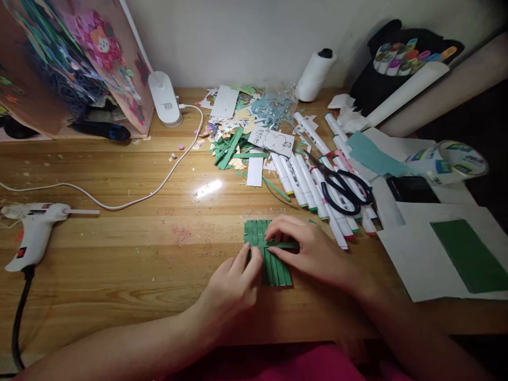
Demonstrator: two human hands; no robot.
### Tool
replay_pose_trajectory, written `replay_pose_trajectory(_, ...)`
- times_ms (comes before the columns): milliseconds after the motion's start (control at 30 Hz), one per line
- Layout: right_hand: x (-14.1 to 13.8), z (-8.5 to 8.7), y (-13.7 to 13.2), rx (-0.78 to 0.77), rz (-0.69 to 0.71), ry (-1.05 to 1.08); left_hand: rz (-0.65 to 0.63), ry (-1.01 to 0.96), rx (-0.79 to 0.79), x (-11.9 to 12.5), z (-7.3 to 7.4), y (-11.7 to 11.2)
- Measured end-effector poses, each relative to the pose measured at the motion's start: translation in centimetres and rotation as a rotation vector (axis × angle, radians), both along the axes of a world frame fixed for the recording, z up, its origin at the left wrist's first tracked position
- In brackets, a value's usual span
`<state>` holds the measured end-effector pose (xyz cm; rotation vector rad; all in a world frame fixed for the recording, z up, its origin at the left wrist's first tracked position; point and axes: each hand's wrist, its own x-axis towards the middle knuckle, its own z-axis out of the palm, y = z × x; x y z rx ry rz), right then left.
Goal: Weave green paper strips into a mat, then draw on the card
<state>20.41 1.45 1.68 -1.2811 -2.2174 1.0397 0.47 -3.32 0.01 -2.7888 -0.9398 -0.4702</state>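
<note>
- Right hand (313,253): thumb and forefinger pinched together on a green strip (289,245), its free end pointing right, under the palm.
- Left hand (235,281): thumb and forefinger tips down on the mat, just left of that pinch; they hide what lies beneath, so I cannot tell whether they clamp it or only press.
- The mat (254,229), of green strips, lies flat on the table (159,296), under both sets of fingertips.
- Done, it seems: the part beyond the grip, where crossing strips make a close check.
- Left, by the look of it: the part nearer the body than the grip, where the long strips (281,272) run side by side, uncrossed. The pinched strip appears only partly worked in.
- Beyond the grip: green offcuts (228,151); beyond and to its right, scissors (337,185).
- Well right of the grip: a green card (472,256), seemingly uncut.
</note>
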Motion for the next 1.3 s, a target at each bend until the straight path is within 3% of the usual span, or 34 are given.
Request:
replay_pose_trajectory(333, -0.9, -0.4, -0.4, 0.167, 0.06, -0.03, -0.008, 0.056, 0.068, 0.2, -0.1, -0.9)
replay_pose_trajectory(467, -1.0, -0.5, -0.4, 0.149, 0.068, -0.028, -0.022, 0.096, 0.05, 0.1, 0.2, -0.9)
replay_pose_trajectory(600, -1.1, -0.5, -0.5, 0.097, 0.047, -0.016, -0.057, 0.018, 0.024, -0.1, 0.2, -0.2)
replay_pose_trajectory(833, -0.5, -0.1, 0.1, -0.019, 0.009, 0.1, -0.035, -0.12, -0.245, -0.1, 0.5, 1.5)
replay_pose_trajectory(1033, 0.3, 0.7, 0.7, -0.223, -0.035, 0.28, 0.159, -0.167, -0.481, 0.8, 0.7, 2.0)
replay_pose_trajectory(1133, 0.3, 0.8, 0.5, -0.273, 0.042, 0.341, 0.24, -0.146, -0.521, 1.3, 0.6, 2.3)
replay_pose_trajectory(1300, 0.6, 0.6, 0.3, -0.196, 0.067, 0.289, 0.217, -0.183, -0.513, 1.2, 0.1, 2.8)
